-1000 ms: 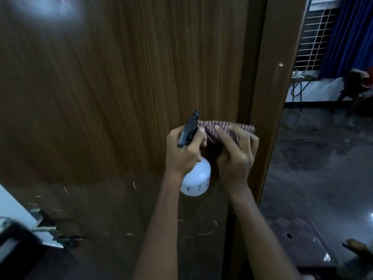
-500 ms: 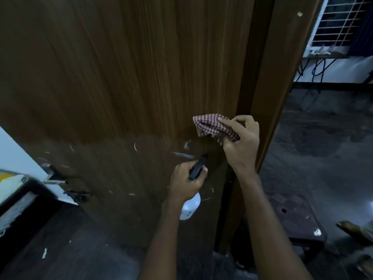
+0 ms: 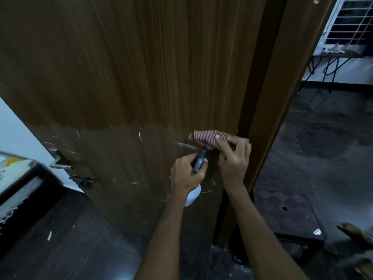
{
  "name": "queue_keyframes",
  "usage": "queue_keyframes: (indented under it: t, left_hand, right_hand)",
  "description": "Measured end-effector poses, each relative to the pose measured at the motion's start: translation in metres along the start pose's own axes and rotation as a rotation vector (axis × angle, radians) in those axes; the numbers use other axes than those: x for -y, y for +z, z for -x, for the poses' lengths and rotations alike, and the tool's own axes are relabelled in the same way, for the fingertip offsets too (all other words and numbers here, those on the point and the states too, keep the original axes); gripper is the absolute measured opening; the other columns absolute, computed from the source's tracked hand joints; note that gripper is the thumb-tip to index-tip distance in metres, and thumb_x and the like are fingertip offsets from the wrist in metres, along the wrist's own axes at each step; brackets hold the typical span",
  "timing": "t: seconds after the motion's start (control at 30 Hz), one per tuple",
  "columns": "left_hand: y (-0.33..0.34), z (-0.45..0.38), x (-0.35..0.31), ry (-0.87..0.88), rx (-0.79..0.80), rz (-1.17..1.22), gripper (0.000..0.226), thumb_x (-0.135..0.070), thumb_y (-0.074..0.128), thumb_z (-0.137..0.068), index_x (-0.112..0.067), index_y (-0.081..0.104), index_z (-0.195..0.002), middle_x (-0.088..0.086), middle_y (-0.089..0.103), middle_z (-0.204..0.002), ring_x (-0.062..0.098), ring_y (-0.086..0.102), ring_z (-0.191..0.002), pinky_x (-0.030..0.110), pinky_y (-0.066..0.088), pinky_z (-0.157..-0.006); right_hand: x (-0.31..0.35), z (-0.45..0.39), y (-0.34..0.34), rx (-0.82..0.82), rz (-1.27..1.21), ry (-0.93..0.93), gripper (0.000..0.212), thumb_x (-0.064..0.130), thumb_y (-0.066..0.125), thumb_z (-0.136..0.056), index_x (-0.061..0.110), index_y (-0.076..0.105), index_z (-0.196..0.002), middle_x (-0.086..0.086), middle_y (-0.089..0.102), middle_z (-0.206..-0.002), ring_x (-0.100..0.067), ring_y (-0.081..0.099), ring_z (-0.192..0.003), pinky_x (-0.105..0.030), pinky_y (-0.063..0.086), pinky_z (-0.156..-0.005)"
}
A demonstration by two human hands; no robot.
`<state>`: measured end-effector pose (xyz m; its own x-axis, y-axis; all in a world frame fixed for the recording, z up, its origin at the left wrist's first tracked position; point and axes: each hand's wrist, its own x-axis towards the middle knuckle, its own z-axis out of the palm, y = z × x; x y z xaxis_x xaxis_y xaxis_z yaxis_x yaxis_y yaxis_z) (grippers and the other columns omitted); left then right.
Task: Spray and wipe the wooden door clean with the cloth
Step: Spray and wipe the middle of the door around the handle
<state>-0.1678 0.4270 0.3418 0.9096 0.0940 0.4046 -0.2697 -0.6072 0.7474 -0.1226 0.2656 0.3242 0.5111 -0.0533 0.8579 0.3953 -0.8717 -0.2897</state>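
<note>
The wooden door (image 3: 141, 77) fills the upper left, with vertical grain, a darker lower part and pale scratch marks. My left hand (image 3: 186, 174) grips a spray bottle (image 3: 193, 196), white below the fist, its dark trigger head pointing up at the door. My right hand (image 3: 234, 158) holds a red checked cloth (image 3: 207, 137) bunched against the door near its right edge, just above the bottle's nozzle. A whitish smear lies on the door left of the cloth.
The door frame (image 3: 272, 98) stands right of the door. A metal handle (image 3: 58, 160) and a latch sit at the door's left edge. A dark low stool (image 3: 290, 215) stands on the floor at right. Another person's foot (image 3: 355, 233) shows at the far right.
The bottle dropped from level with the cloth to below it, then rose close under it. The cloth hand shifted slightly down the door. The view tilted downward.
</note>
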Motion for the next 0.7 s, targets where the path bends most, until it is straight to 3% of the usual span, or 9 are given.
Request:
queue_keyframes:
  t: [0.1,0.2,0.27,0.37,0.57,0.7]
  left_hand:
    - [-0.007,-0.009,0.004,-0.017,-0.04,0.107,0.027,-0.041,0.066,-0.093,-0.021,0.065,-0.076,-0.004,0.061,-0.06,0.015,0.059,-0.053,0.042,0.051,-0.05]
    - [-0.013,-0.013,0.013,-0.007,-0.126,0.182,0.032,-0.042,0.065,-0.094,-0.015,0.067,-0.078,0.0,0.061,-0.061,0.025,0.06,-0.051,0.052,0.053,-0.049]
    - [-0.013,-0.011,0.015,0.008,-0.142,0.192,0.027,-0.036,0.067,-0.096,-0.017,0.066,-0.078,-0.001,0.061,-0.061,0.025,0.06,-0.05,0.052,0.052,-0.048]
    - [-0.011,-0.007,0.015,0.019,-0.137,0.176,0.024,-0.032,0.067,-0.098,-0.021,0.065,-0.077,-0.001,0.06,-0.06,0.024,0.059,-0.049,0.05,0.051,-0.048]
    - [-0.014,-0.001,0.021,-0.024,-0.21,0.205,0.035,-0.039,0.065,-0.095,-0.01,0.065,-0.075,0.006,0.059,-0.056,0.03,0.058,-0.047,0.053,0.051,-0.05]
    - [-0.023,0.004,0.021,-0.021,-0.197,0.154,0.033,-0.036,0.065,-0.097,-0.016,0.062,-0.071,0.003,0.056,-0.053,0.027,0.056,-0.045,0.05,0.048,-0.049]
  right_hand:
    - [-0.006,0.045,0.012,0.179,0.057,0.048,0.034,0.006,0.073,-0.089,0.014,0.069,-0.122,-0.019,0.054,-0.122,-0.034,0.053,-0.108,-0.049,0.053,-0.091]
    - [0.004,0.021,0.005,0.169,0.011,0.015,0.024,0.01,0.066,-0.093,0.012,0.07,-0.117,-0.014,0.056,-0.12,-0.03,0.054,-0.106,-0.043,0.051,-0.092]
    - [0.012,-0.006,-0.001,0.063,-0.028,0.03,0.023,0.01,0.059,-0.098,0.012,0.07,-0.119,-0.014,0.058,-0.118,-0.027,0.055,-0.102,-0.035,0.051,-0.086]
    - [0.012,-0.006,0.006,-0.03,-0.049,0.042,0.028,0.005,0.063,-0.098,0.013,0.07,-0.123,-0.016,0.058,-0.119,-0.027,0.055,-0.103,-0.028,0.049,-0.083]
    - [0.001,0.046,0.018,0.209,-0.054,0.131,0.04,-0.001,0.067,-0.084,0.013,0.068,-0.121,-0.013,0.055,-0.121,-0.029,0.055,-0.102,-0.042,0.058,-0.071]
    - [0.029,-0.003,0.01,0.024,-0.141,0.147,0.037,0.006,0.067,-0.091,0.011,0.068,-0.127,-0.014,0.059,-0.122,-0.023,0.056,-0.106,-0.021,0.047,-0.083]
